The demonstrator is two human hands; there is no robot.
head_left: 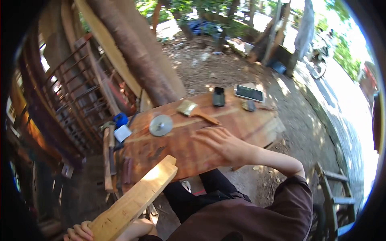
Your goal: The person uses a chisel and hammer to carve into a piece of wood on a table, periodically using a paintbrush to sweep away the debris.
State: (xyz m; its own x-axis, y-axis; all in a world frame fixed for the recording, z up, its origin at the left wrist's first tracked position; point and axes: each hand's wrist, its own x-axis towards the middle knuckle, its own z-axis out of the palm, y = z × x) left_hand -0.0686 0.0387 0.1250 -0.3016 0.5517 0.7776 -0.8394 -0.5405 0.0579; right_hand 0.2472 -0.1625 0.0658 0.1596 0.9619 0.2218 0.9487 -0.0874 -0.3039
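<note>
Yellow timber (134,199), clasped in our left hand (81,231), our right hand (226,145) spread and empty, over the near edge of the table (193,154)

At 7 o'clock the bottom edge cuts off the lower end of the wooden beam (134,197), which hides the palm of the left hand (81,231). Toward 4 o'clock from the centre, the right hand (226,145) is blurred; whether it touches the table (189,154) cannot be told. At 2 o'clock, glare washes out the motorbike (319,59). The blue bundle (201,27) at 12 o'clock is too small to identify.
</note>
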